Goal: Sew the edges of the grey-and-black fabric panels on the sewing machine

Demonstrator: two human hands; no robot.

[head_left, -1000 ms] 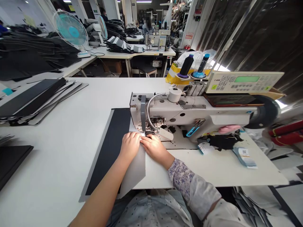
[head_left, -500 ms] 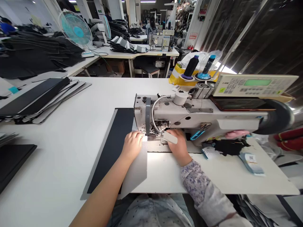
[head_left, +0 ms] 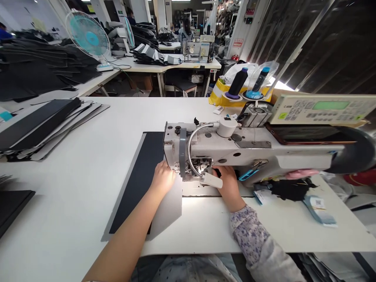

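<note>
The left hand (head_left: 163, 180) lies open, fingers flat on the dark sheet (head_left: 138, 184) at bottom center, which reaches the sewing machine (head_left: 235, 143). The right hand (head_left: 229, 184) sits just behind the lamp (head_left: 210, 180) (its fingers are hidden, so open or closed, I cannot tell).

Industrial sewing machine (head_left: 223, 143) with gooseneck lamp (head_left: 196, 146). Black-and-grey panel (head_left: 141, 176) laid on white table (head_left: 67, 203), held by left hand (head_left: 163, 179) beside needle; right hand (head_left: 229, 187) placed just behind lamp tip.
</note>
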